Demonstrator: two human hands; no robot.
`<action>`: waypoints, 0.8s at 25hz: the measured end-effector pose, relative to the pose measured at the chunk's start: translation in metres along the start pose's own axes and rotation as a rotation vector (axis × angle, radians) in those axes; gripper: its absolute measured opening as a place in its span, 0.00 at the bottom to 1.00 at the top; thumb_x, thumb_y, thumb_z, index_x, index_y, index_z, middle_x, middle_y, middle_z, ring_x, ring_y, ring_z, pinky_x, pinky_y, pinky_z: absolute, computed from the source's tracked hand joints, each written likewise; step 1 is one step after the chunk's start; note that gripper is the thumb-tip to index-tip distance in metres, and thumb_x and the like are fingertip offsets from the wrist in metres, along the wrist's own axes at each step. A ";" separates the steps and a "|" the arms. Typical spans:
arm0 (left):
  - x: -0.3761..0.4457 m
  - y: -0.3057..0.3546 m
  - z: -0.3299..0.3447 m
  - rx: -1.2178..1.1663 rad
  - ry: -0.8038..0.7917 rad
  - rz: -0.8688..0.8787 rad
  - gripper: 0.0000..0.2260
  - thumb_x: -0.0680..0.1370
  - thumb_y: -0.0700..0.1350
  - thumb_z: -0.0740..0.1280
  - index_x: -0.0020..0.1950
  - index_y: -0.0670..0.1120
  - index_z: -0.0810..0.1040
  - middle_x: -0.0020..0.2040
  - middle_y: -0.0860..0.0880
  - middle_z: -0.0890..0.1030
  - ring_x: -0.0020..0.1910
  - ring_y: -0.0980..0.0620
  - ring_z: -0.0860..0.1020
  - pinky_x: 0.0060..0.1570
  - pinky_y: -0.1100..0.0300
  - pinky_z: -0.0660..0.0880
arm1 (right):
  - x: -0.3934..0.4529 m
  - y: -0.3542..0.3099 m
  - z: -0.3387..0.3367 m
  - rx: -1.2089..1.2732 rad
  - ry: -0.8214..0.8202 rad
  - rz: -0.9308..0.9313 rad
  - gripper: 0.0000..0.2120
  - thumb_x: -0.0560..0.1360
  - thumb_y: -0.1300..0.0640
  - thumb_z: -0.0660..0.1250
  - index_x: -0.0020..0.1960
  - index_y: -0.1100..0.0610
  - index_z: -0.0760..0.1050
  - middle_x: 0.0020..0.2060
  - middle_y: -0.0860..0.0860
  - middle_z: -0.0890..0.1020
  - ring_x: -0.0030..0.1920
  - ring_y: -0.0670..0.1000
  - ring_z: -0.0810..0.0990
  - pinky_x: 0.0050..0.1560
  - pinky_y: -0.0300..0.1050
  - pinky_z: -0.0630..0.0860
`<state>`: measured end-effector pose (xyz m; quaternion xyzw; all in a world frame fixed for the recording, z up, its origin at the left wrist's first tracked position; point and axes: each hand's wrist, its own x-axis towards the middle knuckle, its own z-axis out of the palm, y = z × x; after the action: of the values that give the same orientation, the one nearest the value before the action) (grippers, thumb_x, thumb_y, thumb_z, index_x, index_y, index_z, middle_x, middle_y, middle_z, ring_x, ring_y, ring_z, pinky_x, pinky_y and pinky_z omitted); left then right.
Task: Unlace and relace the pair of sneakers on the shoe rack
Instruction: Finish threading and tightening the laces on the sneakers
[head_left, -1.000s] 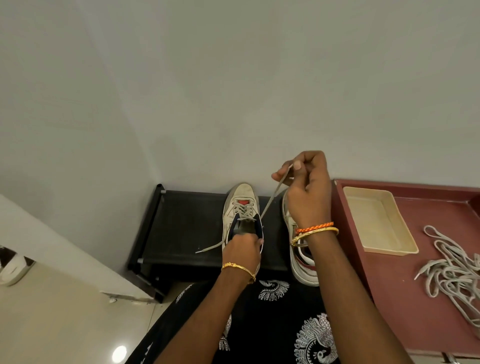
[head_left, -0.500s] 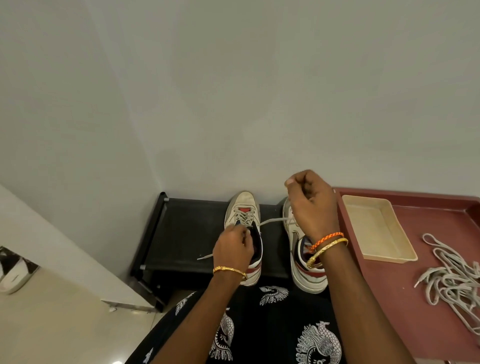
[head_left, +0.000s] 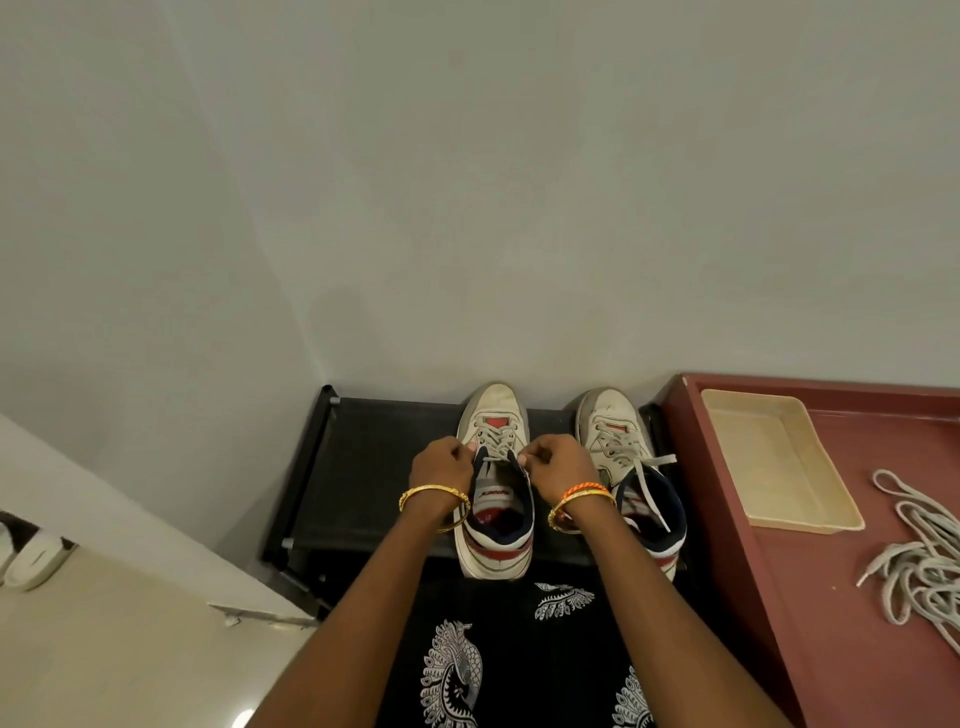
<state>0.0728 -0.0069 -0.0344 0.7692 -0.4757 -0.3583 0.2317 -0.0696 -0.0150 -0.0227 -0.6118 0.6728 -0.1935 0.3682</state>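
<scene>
The left hand (head_left: 441, 467) and the right hand (head_left: 558, 465) are curling their fingers at either side of the left sneaker (head_left: 496, 483), each seeming to pinch its lace (head_left: 496, 449) near the top eyelets, though the grip itself is too small to make out. That sneaker is sitting on the black shoe rack (head_left: 363, 467), with the right sneaker (head_left: 631, 467) just beside it at 3 o'clock, laces hanging loose. Further toward 3 o'clock, a cream tray (head_left: 779, 462) and a heap of spare laces (head_left: 919, 551) are lying on a red surface (head_left: 831, 597)

The light is soft and fairly dim over my view, and the wall (head_left: 467, 182) shades darker toward the left. A bright glare spot shows on the floor (head_left: 240, 719). Edges curve from the wide lens.
</scene>
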 end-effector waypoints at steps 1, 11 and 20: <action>0.000 -0.001 0.000 -0.014 0.039 0.004 0.11 0.81 0.46 0.60 0.47 0.39 0.77 0.41 0.46 0.76 0.39 0.51 0.73 0.39 0.62 0.69 | 0.001 0.001 -0.001 0.000 0.021 0.003 0.06 0.76 0.61 0.66 0.47 0.61 0.80 0.45 0.57 0.83 0.44 0.52 0.78 0.48 0.44 0.74; -0.005 0.014 -0.022 -0.154 0.066 -0.110 0.11 0.79 0.43 0.64 0.46 0.36 0.81 0.39 0.43 0.79 0.39 0.49 0.77 0.42 0.58 0.73 | 0.000 -0.007 -0.008 -0.170 0.199 0.046 0.07 0.74 0.61 0.64 0.44 0.57 0.81 0.44 0.54 0.83 0.46 0.56 0.80 0.51 0.50 0.77; -0.047 0.104 -0.101 -0.539 -0.200 -0.078 0.07 0.79 0.38 0.63 0.45 0.37 0.80 0.32 0.47 0.77 0.31 0.53 0.75 0.36 0.62 0.75 | -0.038 -0.103 -0.096 0.255 0.123 -0.163 0.04 0.73 0.61 0.68 0.41 0.57 0.81 0.33 0.49 0.81 0.38 0.48 0.80 0.38 0.36 0.73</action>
<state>0.0787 -0.0093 0.1181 0.6583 -0.3539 -0.5545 0.3661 -0.0708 -0.0142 0.1233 -0.5998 0.6121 -0.3436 0.3840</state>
